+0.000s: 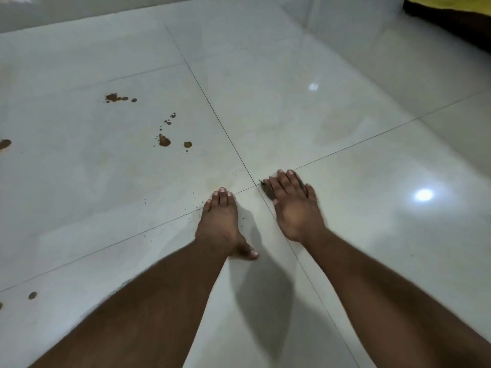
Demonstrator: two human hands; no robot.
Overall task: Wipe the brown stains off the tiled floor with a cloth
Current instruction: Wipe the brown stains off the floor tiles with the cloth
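Observation:
Brown stains mark the glossy white tiled floor (345,208): a splatter (114,97) at the far left, a blob (164,141) with a smaller drop (187,144) beside it, a patch (4,144) at the left edge and a spot (32,295) lower left. Tiny specks (197,206) lie by my left hand (220,224), which rests flat on the floor and holds nothing. My right hand (295,208) presses flat on a dark, soiled cloth (267,192). Only the cloth's edge shows beside my fingers, at the crossing of the grout lines.
A dark piece of furniture with something yellow on it (451,14) stands at the top right corner. A wall base (79,11) runs along the top left. Ceiling lights reflect off the tiles to the right of my hands.

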